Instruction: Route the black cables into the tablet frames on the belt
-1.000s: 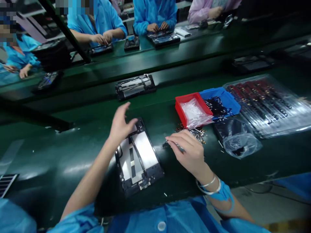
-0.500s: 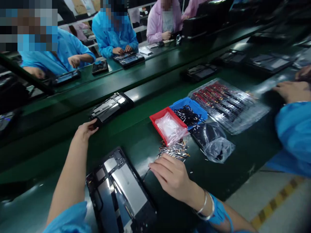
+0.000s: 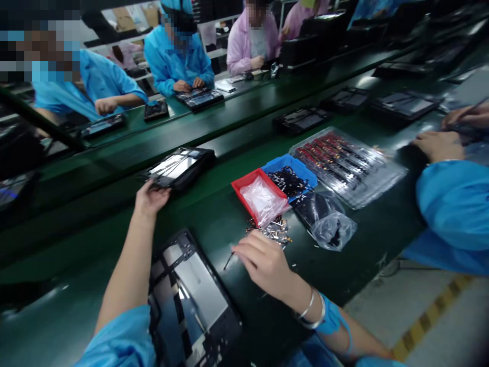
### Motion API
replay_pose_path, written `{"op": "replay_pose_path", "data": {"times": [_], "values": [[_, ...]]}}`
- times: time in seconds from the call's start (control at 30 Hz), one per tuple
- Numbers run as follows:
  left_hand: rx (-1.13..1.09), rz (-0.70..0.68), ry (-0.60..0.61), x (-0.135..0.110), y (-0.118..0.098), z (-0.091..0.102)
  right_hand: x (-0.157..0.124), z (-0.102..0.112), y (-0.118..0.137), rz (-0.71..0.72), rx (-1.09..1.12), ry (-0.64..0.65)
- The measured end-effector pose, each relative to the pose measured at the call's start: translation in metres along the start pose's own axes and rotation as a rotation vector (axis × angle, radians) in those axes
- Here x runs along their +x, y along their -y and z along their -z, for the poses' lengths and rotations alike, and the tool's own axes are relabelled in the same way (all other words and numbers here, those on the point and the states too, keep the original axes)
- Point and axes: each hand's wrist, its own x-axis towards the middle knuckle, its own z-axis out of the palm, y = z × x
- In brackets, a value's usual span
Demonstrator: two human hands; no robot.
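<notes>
My left hand [image 3: 153, 198] is closed on the near corner of an opened tablet [image 3: 179, 168], whose near side looks lifted off the green bench. Between thumb and fingertips, my right hand [image 3: 263, 262] pinches a thin dark cable piece [image 3: 228, 261], its loose end pointing down and left. Close in front of me lies another opened tablet [image 3: 202, 293] with its inner panels bare; my left forearm covers part of it. A heap of small parts [image 3: 277, 229] with silvery and orange ends lies just beyond my right hand.
Behind the heap stand a red bin [image 3: 244, 196] holding a clear plastic bag and a blue bin [image 3: 311, 176] of black cable pieces. Further right are a plastic bag [image 3: 336, 229] and a clear tray [image 3: 344, 163] of circuit strips. A co-worker's sleeve [image 3: 454, 199] is at the right.
My left hand has taken hold of the far tablet and tilted it, shifting it slightly right. My right hand still pinches the cable piece, nearly in place. The view has swung a little.
</notes>
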Motion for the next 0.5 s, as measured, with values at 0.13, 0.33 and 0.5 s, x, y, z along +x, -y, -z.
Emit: {"op": "replay_pose_path", "data": {"times": [0.13, 0.33, 0.5], "values": [[-0.22, 0.004, -0.217, -0.046, -0.003, -0.011, 0.003, 0.001, -0.007, 0.004, 0.041, -0.061], [-0.406, 0.009, -0.395, -0.218, 0.025, 0.003, 0.008, 0.006, -0.008, -0.074, 0.026, -0.086], [-0.481, 0.082, -0.541, -0.335, 0.091, -0.005, 0.005, 0.006, -0.008, -0.325, 0.164, -0.145]]}}
